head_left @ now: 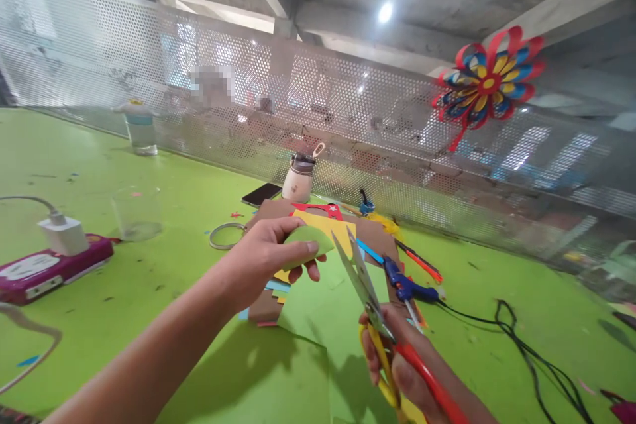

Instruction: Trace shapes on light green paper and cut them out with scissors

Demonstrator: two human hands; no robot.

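Pinched between the thumb and fingers of my left hand [275,252] is a piece of light green paper [303,242] with a rounded edge. My right hand [397,358] grips a pair of scissors [365,285] with one yellow and one red handle. Their blades point up and are slightly parted, with the tips close to the green paper's right side but apart from it. Below both hands lie a larger green sheet [318,305], a yellow sheet [342,228] and brown cardboard [377,238].
A blue glue gun [407,285] with a black cord lies at the right. Behind stand a white bottle [298,179] and a phone [262,194]. A clear cup [136,212] and purple power strip [54,271] are left. A paper flower [489,83] hangs on the mesh divider [328,99].
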